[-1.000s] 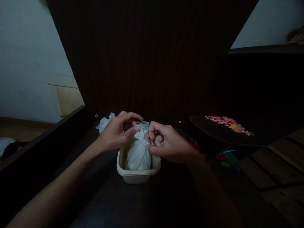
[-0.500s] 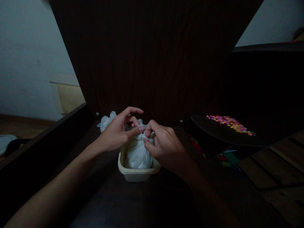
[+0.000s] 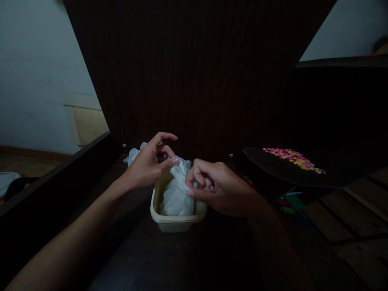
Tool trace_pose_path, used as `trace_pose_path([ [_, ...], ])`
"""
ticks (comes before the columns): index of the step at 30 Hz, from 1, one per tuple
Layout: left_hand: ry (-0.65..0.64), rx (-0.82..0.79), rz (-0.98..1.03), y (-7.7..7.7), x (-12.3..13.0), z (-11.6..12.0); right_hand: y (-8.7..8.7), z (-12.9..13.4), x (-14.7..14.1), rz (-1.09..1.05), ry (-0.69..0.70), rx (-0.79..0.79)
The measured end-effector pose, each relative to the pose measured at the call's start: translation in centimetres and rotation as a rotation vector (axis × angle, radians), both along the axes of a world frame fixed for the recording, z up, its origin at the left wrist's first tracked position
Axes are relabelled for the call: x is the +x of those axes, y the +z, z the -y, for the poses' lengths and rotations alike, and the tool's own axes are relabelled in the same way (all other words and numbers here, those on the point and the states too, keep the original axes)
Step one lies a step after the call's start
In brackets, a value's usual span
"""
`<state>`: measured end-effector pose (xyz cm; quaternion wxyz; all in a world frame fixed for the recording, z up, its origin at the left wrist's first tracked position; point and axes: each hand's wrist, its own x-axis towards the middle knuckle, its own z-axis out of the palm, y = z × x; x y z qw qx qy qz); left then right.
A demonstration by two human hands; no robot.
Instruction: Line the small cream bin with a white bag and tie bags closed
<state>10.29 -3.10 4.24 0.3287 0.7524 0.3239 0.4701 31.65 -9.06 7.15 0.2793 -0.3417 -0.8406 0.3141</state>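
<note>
A white plastic bag (image 3: pixel 177 198), bunched at its neck, sits inside a cream rectangular tub (image 3: pixel 177 223) on a dark wooden surface. My left hand (image 3: pixel 148 163) pinches the top of the bag between thumb and a finger, its index finger stretched out above. On the right side of the bag's neck, my right hand (image 3: pixel 216 184) is closed with its thumb and curled index finger on the plastic. Whatever the bag contains is hidden by the plastic.
More crumpled white plastic (image 3: pixel 133 155) lies behind my left hand. A dark upright panel (image 3: pixel 194 81) stands behind the tub. To the right, small pink and yellow pieces (image 3: pixel 294 159) lie on a dark curved surface, with a green item (image 3: pixel 295 201) below. A low ledge (image 3: pixel 60 173) runs along the left.
My right hand has moved slightly right and down, away from my left hand. My left hand has shifted a little left. More of the bag's gathered top shows between them.
</note>
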Motion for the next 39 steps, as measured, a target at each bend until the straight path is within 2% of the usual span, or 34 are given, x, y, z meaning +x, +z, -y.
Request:
trace_pose_path([
  [4,0.011,0.01,-0.009,0.1,-0.1,0.0,0.6,-0.1,1.5,0.049,0.119,-0.072],
  [6,0.007,-0.003,-0.013,0.2,-0.1,0.1,0.8,0.0,1.8,0.099,0.12,-0.028],
  [9,-0.003,-0.05,0.003,0.4,-0.2,0.2,0.6,0.2,1.4,0.164,-0.036,0.094],
  [12,-0.017,-0.078,0.037,0.6,-0.1,0.5,0.0,0.3,-0.1,0.143,-0.194,0.204],
  [17,-0.063,-0.126,0.066,0.9,0.2,1.2,-1.5,0.3,-2.3,0.142,-0.306,0.392],
  [20,-0.069,-0.096,0.022,1.0,0.1,1.2,-1.8,0.2,-2.4,0.171,-0.258,0.421],
  [24,-0.055,-0.036,-0.036,0.9,-0.3,0.8,-1.0,0.3,-1.5,0.131,-0.155,0.325],
  [30,-0.003,-0.029,0.007,0.5,-0.9,-0.4,0.7,1.2,0.8,0.144,0.169,0.185],
  [32,0.036,-0.044,0.031,0.5,-1.2,-0.8,1.0,1.4,1.3,0.169,0.209,0.2],
  [35,0.042,-0.059,0.053,0.7,-1.5,-1.0,1.1,1.2,1.6,0.195,0.087,0.258],
  [39,-0.013,-0.102,0.057,1.2,-1.4,-0.4,0.4,0.5,0.7,0.285,-0.294,0.313],
])
